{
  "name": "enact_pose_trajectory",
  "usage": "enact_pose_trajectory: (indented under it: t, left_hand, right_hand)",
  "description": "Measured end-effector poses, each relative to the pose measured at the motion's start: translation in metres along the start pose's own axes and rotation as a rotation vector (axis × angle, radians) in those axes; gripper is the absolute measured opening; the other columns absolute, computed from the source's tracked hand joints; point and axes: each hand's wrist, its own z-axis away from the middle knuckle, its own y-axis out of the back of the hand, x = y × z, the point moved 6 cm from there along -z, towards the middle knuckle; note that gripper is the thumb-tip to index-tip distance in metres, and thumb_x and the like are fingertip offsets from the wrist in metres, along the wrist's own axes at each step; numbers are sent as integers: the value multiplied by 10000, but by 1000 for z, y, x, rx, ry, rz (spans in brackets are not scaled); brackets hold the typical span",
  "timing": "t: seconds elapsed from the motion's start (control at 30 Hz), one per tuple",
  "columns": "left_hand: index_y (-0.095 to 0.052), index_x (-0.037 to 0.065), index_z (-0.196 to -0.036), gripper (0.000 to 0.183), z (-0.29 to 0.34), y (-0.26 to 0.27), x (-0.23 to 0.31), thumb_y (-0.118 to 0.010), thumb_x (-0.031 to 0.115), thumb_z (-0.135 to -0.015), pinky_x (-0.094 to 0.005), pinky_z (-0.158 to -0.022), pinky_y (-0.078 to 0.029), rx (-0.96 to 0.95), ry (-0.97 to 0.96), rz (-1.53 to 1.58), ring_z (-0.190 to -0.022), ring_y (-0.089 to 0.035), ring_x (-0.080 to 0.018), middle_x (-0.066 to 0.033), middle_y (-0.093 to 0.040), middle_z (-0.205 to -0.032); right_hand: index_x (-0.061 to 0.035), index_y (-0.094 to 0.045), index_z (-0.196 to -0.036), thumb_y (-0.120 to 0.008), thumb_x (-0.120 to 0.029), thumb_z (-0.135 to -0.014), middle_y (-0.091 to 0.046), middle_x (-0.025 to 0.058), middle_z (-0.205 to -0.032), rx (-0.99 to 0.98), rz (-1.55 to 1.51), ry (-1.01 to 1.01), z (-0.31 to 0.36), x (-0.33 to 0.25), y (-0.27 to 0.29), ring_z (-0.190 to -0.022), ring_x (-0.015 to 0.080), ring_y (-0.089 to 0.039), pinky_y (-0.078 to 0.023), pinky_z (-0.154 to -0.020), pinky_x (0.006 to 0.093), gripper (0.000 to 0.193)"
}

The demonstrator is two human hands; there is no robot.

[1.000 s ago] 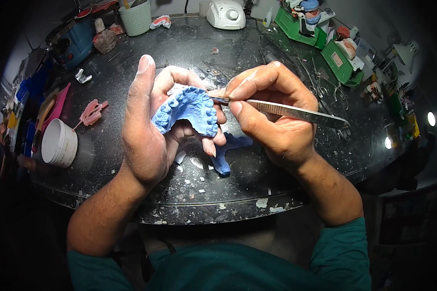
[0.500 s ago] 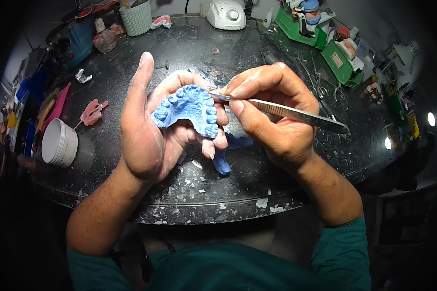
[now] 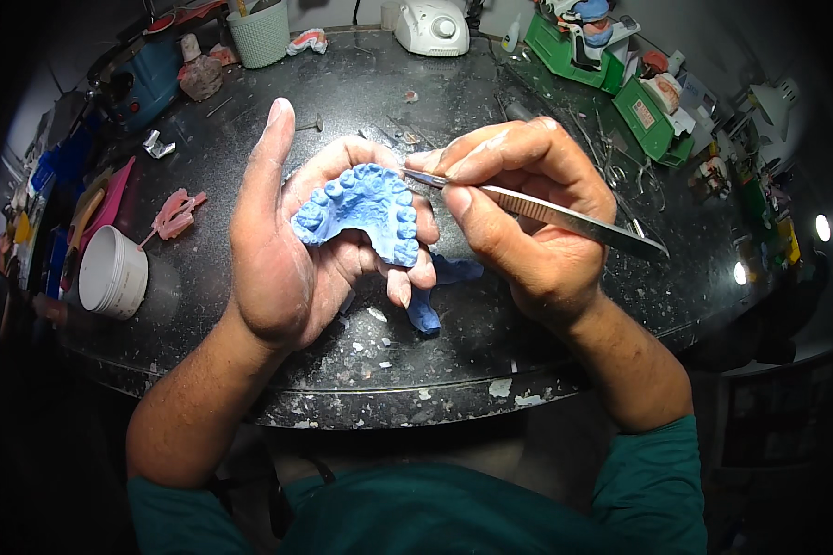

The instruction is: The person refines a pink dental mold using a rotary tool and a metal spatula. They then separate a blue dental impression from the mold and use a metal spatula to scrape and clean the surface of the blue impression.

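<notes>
On the fingers of my left hand (image 3: pixel 282 240) rests a blue dental cast (image 3: pixel 366 205), its teeth facing up and the arch curving away from me. My left thumb stands raised, off the cast, while the fingers support it from below and behind. My right hand (image 3: pixel 537 208) pinches a scalpel (image 3: pixel 546 213) with a flat metal handle, like a pen. The blade tip is close to the cast's far right teeth; whether it touches them I cannot tell. Under my left fingertips, a second blue cast piece (image 3: pixel 424 310) lies on the table, partly hidden.
A white tub (image 3: pixel 114 273) and a pink piece (image 3: pixel 178 215) are at the left. Green bins (image 3: pixel 652 120) with casts stand at the far right, near scattered metal instruments (image 3: pixel 611 171). A white control box (image 3: pixel 432 28) sits at the back. Pale scraps dot the dark table (image 3: pixel 324 370).
My right hand and the scalpel have shifted slightly right, and the cast in my left hand has moved a touch to the right and down.
</notes>
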Motion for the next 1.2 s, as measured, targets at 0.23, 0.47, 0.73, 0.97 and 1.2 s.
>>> enact_pose_trajectory:
  t: [0.23,0.47,0.73,0.97,1.2]
  left_hand:
    - [-494,-34,-1139,849,0,1,0,-150,729,-996,-332,-458,-599,-22,-2,-28,-635,-697,-347,-258,-648,-878]
    - [-489,-49,-1105,870,0,-2,-2,-146,742,-986,-340,-426,-600,-41,32,-13,-619,-705,-357,-268,-651,-886]
    - [-415,-148,-1338,1010,3,0,-18,-163,759,-972,-357,-355,-578,-116,265,123,-497,-676,-359,-275,-656,-901]
    - [-478,-115,-1225,990,3,5,-21,-167,784,-955,-357,-369,-580,-43,307,27,-517,-686,-349,-264,-661,-860]
    - [-541,-49,-1075,954,3,5,-23,-174,819,-932,-328,-372,-569,-30,318,1,-526,-691,-324,-184,-652,-761]
  right_hand:
    - [37,-619,-1006,-669,106,-858,-674,113,-997,-17,-17,2,0,-3,-2,-915,137,-698,-589,-833,281,172]
    - [12,-669,-954,-703,102,-791,-704,118,-952,-28,114,139,1,-7,-6,-882,176,-712,-571,-804,302,189]
    - [3,-686,-913,-711,44,-765,-722,125,-925,-159,180,72,0,-5,-15,-870,214,-736,-575,-806,318,155]
    - [18,-678,-923,-708,79,-770,-718,151,-929,-227,233,51,0,-7,-17,-946,250,-726,-574,-876,366,168]
    - [16,-683,-923,-723,67,-771,-724,153,-931,-221,266,41,2,-7,-17,-953,255,-732,-578,-864,360,165]
